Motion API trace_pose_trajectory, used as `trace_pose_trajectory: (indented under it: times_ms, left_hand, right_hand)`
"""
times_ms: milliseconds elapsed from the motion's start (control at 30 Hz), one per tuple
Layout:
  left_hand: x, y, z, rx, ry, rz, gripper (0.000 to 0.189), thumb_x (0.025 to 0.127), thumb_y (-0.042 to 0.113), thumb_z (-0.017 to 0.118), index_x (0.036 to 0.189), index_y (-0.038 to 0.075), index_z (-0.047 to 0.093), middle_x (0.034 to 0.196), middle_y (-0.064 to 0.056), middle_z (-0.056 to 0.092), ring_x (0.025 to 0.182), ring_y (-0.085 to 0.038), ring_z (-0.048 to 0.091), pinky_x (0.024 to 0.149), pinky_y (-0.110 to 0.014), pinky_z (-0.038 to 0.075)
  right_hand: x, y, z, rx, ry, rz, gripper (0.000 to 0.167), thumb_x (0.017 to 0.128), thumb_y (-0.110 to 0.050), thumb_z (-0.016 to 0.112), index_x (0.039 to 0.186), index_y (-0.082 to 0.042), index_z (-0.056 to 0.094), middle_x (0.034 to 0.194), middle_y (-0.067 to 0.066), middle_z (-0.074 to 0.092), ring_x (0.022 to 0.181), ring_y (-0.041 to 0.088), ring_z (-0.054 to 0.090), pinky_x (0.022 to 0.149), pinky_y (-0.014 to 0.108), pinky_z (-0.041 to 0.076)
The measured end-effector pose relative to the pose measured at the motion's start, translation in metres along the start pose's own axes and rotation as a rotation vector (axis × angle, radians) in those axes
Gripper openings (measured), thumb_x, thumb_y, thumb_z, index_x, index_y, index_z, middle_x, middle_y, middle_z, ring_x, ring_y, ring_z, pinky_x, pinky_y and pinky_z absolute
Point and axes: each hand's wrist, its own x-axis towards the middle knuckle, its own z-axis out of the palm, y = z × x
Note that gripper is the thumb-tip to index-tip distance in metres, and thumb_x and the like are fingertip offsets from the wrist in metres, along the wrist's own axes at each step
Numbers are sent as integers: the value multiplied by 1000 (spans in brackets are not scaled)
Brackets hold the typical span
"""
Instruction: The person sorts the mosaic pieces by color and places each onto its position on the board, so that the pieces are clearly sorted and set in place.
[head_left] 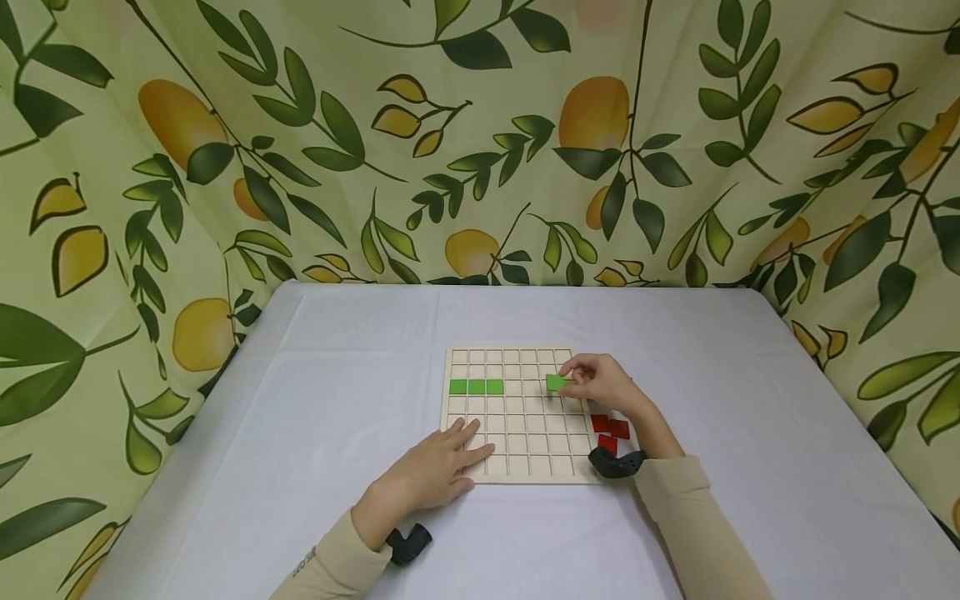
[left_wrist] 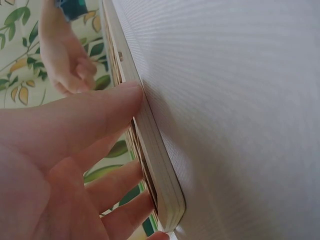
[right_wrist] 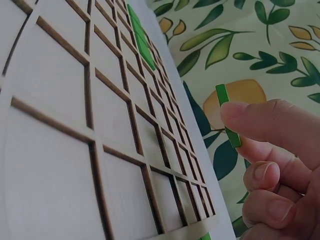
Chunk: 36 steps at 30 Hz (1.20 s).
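A pale wooden grid board (head_left: 517, 427) lies flat on the table. My left hand (head_left: 429, 468) rests on its near left corner with fingers spread; in the left wrist view the thumb (left_wrist: 112, 102) touches the board's side edge. My right hand (head_left: 606, 385) pinches a green square tile (head_left: 553, 382) between thumb and fingers, held above the right part of the grid. The right wrist view shows this tile (right_wrist: 233, 138) nearly edge-on, apart from the board. Three green tiles (head_left: 476, 387) sit side by side in the third row from the far edge, starting at the left.
Several red square tiles (head_left: 619, 428) lie loose on the white cloth to the board's right, beside my right wrist. The white-covered table (head_left: 337, 358) extends around the board. A leaf-and-fruit patterned curtain (head_left: 472, 183) hangs behind and along the sides.
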Motion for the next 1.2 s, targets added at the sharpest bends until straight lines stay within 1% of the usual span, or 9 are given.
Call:
trace_pose_trajectory:
  times_ms: [267,367,567,800,833,933,1033,1067,1200]
  left_hand:
    - [0,1,0,4,2,1,50,96,30,57,145,26,46,159,-10,32,147,-31,32,118,-49,36]
    - [0,1,-1,1,1,0,50,96,31,57,144,26,46,159,-10,32,148,-31,31,118,-49,36]
    - [1,1,0,-1,-1,-2,50,96,31,57,144,27,46,159,-10,31,148,-31,31,117,-49,36]
    - [1,0,0,16,-11,-6,50,96,32,56,145,27,45,159,-9,31,148,-31,31,117,-49,36]
    - [1,0,0,17,-12,-7,50,96,32,56,145,28,45,160,-9,31,148,-31,31,117,-49,36]
    - [1,0,0,19,-13,-7,50,96,33,56,145,27,45,160,-9,31,148,-31,31,117,-49,36]
    - [1,0,0,20,-12,-5,50,96,33,56,145,27,45,159,-10,31,148,-31,31,117,-49,36]
    - [1,0,0,19,-10,-3,50,96,33,56,145,27,45,159,-10,31,148,-31,31,117,-49,36]
    - [1,0,0,17,-8,2,50,96,32,56,145,27,45,159,-11,31,148,-31,32,117,-49,36]
  right_hand:
    - [5,0,7,19,-2,-25,30,75,-5,79,97,8,65,67,-2,43,60,4,40,53,17,35]
    - [7,-2,9,30,-11,-21,30,76,-6,79,98,8,64,67,-2,43,60,5,40,53,17,35]
    - [10,-5,16,9,-7,-8,29,76,-8,79,97,6,65,66,-3,43,60,6,40,52,17,34]
    - [16,-3,23,22,-15,-29,28,76,-5,77,98,8,64,66,-2,43,61,6,39,52,17,33]
    - [14,-8,23,21,-15,-30,28,77,-4,77,98,9,64,66,-2,43,60,6,39,52,16,33]
    - [15,-11,26,26,-8,-32,29,76,-4,78,98,9,64,66,-2,43,59,6,38,51,17,32]
    - [16,-14,29,20,-6,-32,30,75,-5,79,97,9,64,65,-1,42,58,7,38,51,17,32]
    - [19,-9,30,22,-5,-34,30,74,-6,80,96,8,65,65,-2,42,59,7,38,51,17,33]
    - [22,-10,34,3,1,-47,27,75,-6,79,95,7,65,64,-3,44,59,7,40,54,17,35]
